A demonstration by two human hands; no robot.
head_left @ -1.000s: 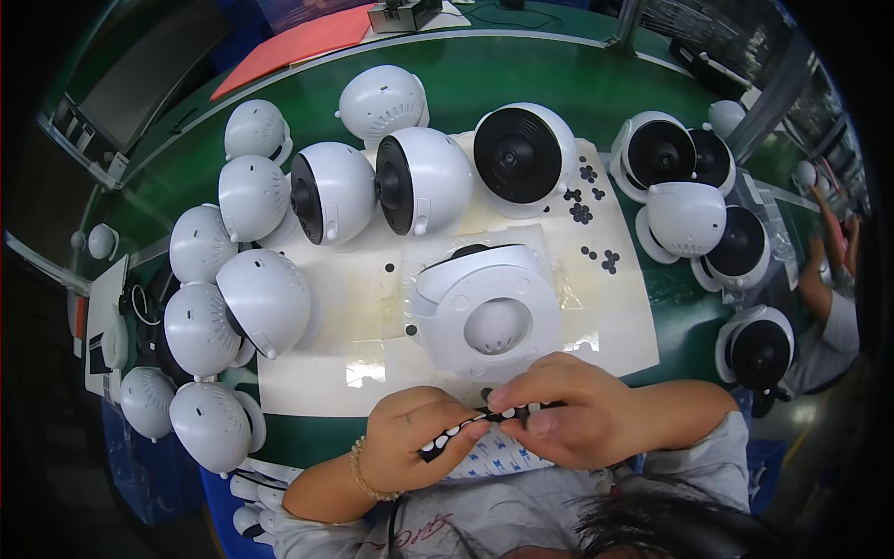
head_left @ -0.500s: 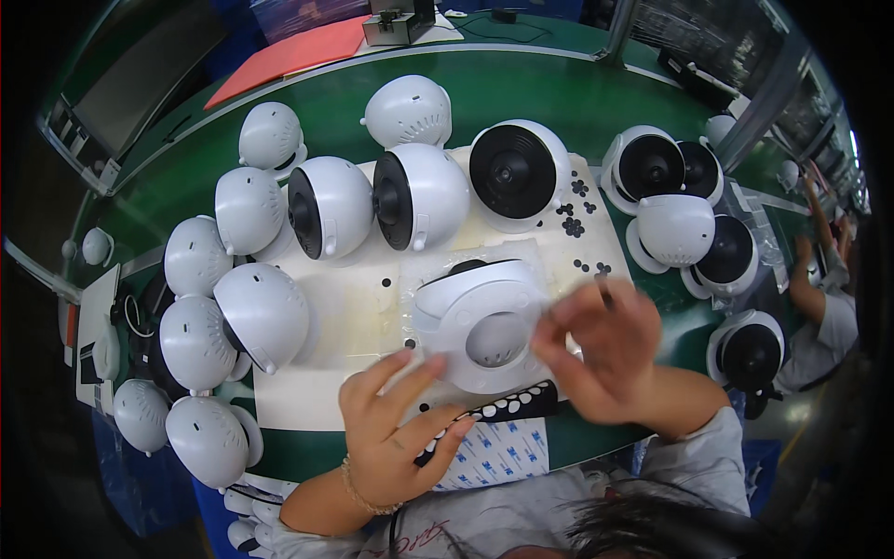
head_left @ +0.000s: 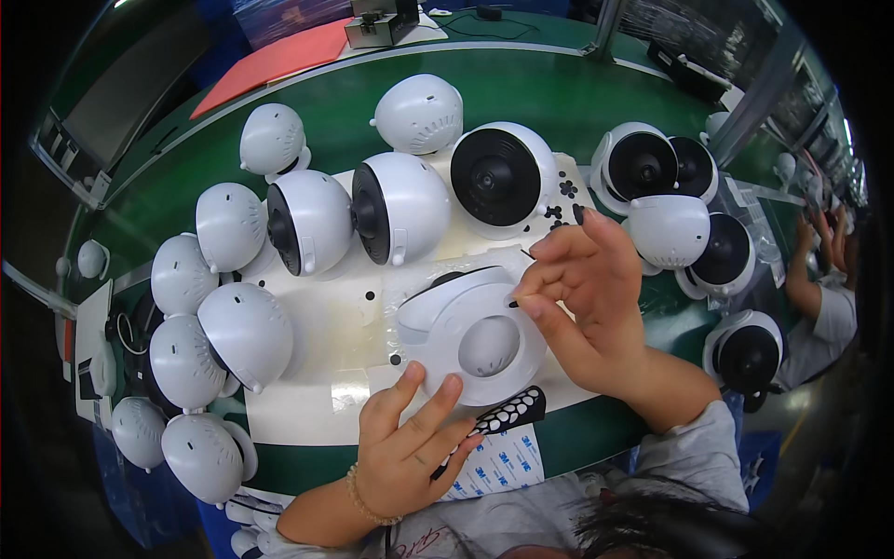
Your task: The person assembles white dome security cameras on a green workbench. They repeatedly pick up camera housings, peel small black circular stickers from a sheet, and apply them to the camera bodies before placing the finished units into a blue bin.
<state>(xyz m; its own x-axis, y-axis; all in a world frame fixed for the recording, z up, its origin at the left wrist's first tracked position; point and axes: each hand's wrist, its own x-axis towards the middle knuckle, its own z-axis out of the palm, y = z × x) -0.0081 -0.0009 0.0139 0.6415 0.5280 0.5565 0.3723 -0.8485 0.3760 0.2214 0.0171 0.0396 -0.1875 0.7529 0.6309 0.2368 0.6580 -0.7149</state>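
Note:
A white dome camera (head_left: 456, 300) lies tipped on the bench, its ring-shaped base (head_left: 447, 359) turned toward me. On the base's near rim rest the spread index and middle fingertips of my left hand (head_left: 405, 456). Between that hand's thumb and lower fingers runs a black strip with white ovals (head_left: 510, 413); its near end is hidden. My right hand (head_left: 591, 317) pinches a small black pad (head_left: 514, 303) between thumb and finger at the base's right edge. A second dark piece (head_left: 578, 215) shows by a raised fingertip; whether it sticks there I cannot tell.
Several white dome cameras (head_left: 245, 335) stand left and behind, more (head_left: 668, 231) at the right. Loose black pads (head_left: 566, 189) lie on the pale mat (head_left: 317, 401). A blue-printed white sheet (head_left: 494, 466) lies by the near edge. Another person's arm (head_left: 806, 289) is at far right.
My right hand has moved from a blurred spot beside the base to its right edge, with the black pad pinched. The base is turned slightly. The whole view has shifted a little.

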